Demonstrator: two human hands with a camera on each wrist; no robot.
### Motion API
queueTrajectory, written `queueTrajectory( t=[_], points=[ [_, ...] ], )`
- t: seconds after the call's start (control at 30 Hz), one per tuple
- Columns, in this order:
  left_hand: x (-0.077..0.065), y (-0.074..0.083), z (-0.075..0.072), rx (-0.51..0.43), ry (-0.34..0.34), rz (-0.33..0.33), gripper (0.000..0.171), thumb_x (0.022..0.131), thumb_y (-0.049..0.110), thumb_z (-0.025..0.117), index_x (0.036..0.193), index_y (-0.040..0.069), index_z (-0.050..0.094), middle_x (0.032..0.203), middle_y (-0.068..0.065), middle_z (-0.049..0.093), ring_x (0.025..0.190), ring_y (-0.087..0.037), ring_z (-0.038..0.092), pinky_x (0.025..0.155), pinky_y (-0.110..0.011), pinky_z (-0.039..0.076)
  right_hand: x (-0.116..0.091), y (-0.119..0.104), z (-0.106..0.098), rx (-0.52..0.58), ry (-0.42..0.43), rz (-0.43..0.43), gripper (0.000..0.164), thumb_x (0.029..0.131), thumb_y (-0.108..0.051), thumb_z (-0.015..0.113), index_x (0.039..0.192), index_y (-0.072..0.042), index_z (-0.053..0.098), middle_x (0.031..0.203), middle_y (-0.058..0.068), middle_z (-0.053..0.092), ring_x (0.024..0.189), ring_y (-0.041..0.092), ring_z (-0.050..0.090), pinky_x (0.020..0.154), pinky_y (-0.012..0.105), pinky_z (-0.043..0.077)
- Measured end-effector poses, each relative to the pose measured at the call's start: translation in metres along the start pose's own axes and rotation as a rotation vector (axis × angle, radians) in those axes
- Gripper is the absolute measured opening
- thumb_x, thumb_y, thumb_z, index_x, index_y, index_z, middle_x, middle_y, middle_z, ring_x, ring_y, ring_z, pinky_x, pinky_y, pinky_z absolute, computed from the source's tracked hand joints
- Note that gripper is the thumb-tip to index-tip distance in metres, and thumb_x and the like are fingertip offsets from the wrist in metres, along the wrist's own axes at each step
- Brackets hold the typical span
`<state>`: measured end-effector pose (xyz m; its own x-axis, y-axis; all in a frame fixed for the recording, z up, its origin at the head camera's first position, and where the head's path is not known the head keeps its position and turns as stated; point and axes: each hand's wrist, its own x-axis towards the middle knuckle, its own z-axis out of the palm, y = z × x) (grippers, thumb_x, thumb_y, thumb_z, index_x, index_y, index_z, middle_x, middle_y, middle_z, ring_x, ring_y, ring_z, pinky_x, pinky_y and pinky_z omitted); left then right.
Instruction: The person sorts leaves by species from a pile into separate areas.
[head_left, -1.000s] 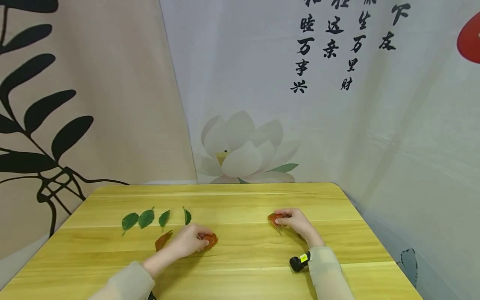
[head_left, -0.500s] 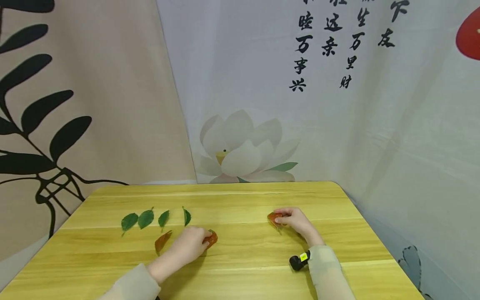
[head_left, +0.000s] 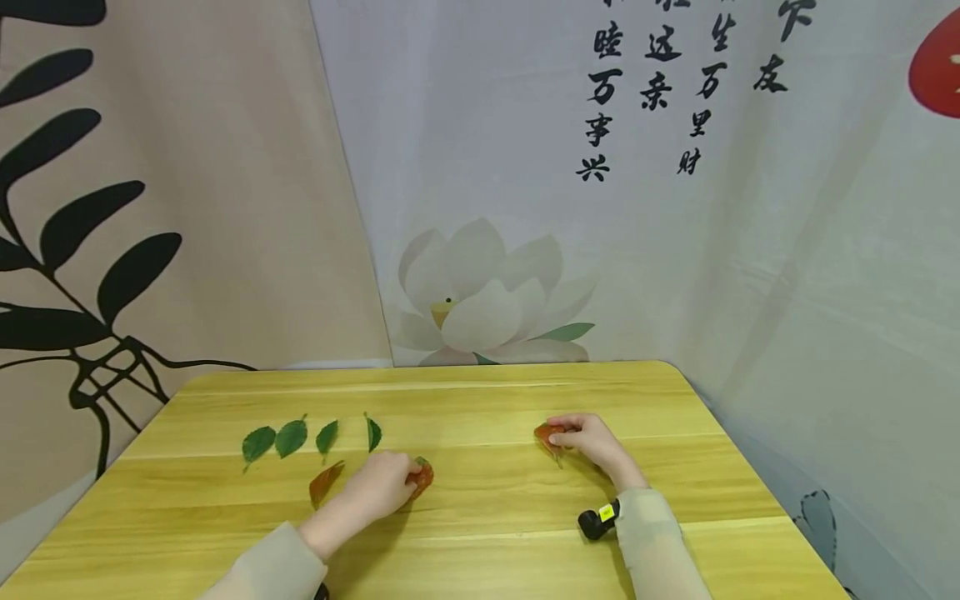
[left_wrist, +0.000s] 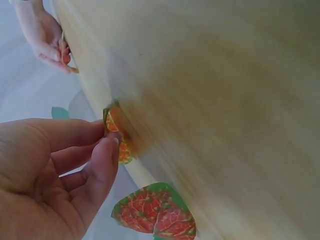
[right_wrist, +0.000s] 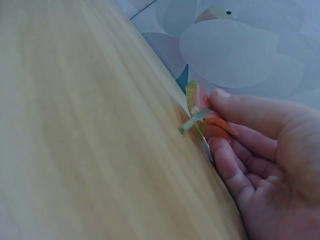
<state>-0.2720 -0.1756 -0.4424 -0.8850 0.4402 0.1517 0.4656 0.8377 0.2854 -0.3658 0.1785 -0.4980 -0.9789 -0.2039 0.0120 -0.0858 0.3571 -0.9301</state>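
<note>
**Both hands pinching red leaves on the table**

Your left hand [head_left: 378, 489] is pinching a red-orange leaf [head_left: 423, 477] between thumb and fingertips, low on the yellow table [head_left: 495, 517]; your right hand [head_left: 592, 443] is clamping a second red leaf [head_left: 546, 435] the same way, well apart; a third red leaf [head_left: 326, 483] is lying by your left wrist, possibly touching it; four green leaves [head_left: 291, 437] are sitting in a row behind.

Looks like a staged recording corner, not a lived-in room. Printed fabric backdrops hang on all visible sides: a beige leaf-print sheet [head_left: 150, 208] on the left, and a pale sheet with a white lotus [head_left: 480, 292] and black Chinese calligraphy [head_left: 645, 83] behind. Only furniture is a small yellow wood-grain surface [head_left: 480, 392] with rounded corners, pushed against the drapes.
</note>
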Motion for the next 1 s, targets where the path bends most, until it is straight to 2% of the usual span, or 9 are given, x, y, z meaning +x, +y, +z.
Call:
queueTrajectory(
  t=[0.23,0.4,0.57,0.77,1.0],
  points=[
    [0.001,-0.002,0.001,-0.006,-0.023,-0.026,0.024,0.082,-0.006,0.066,0.067,0.013,0.064,0.071,-0.003,0.065,0.059,-0.012,0.05,0.053,-0.031,0.043,-0.003,-0.01,0.002,-0.01,0.002,-0.001,0.034,0.087,-0.011,0.072,0.118,0.003,0.067,0.112,0.014,0.067,0.089,0.016,0.058,0.073,0.031,0.047],
    [0.001,-0.002,0.003,0.004,-0.018,-0.02,0.024,0.081,-0.004,0.069,0.066,0.014,0.063,0.068,0.001,0.061,0.058,-0.012,0.047,0.053,-0.029,0.042,-0.002,-0.01,0.002,-0.006,0.007,0.002,0.034,0.087,-0.01,0.072,0.118,0.003,0.067,0.113,0.014,0.066,0.092,0.017,0.058,0.074,0.031,0.047],
    [0.001,0.0,0.002,-0.03,-0.036,-0.034,0.019,0.08,0.004,0.076,0.069,0.013,0.064,0.071,0.0,0.063,0.062,-0.012,0.051,0.056,-0.031,0.045,0.0,-0.005,0.003,0.022,0.036,0.028,0.033,0.088,-0.008,0.071,0.119,0.004,0.067,0.107,0.012,0.068,0.083,0.015,0.059,0.065,0.026,0.047],
    [0.001,0.0,0.001,-0.035,-0.03,-0.029,0.015,0.078,0.003,0.077,0.073,0.01,0.066,0.073,-0.002,0.064,0.066,-0.015,0.054,0.059,-0.034,0.047,0.001,-0.011,0.01,0.111,0.088,0.068,0.033,0.089,-0.006,0.069,0.119,0.007,0.065,0.098,0.01,0.069,0.068,0.015,0.057,0.052,0.025,0.042],
    [0.0,-0.002,0.003,-0.035,-0.03,-0.021,0.019,0.08,0.004,0.076,0.071,0.013,0.063,0.069,0.003,0.06,0.063,-0.012,0.05,0.058,-0.031,0.045,-0.007,-0.03,0.032,0.256,0.004,0.064,0.038,0.088,-0.002,0.068,0.123,0.012,0.06,0.101,0.014,0.068,0.068,0.013,0.06,0.056,0.022,0.046]
  ],
)
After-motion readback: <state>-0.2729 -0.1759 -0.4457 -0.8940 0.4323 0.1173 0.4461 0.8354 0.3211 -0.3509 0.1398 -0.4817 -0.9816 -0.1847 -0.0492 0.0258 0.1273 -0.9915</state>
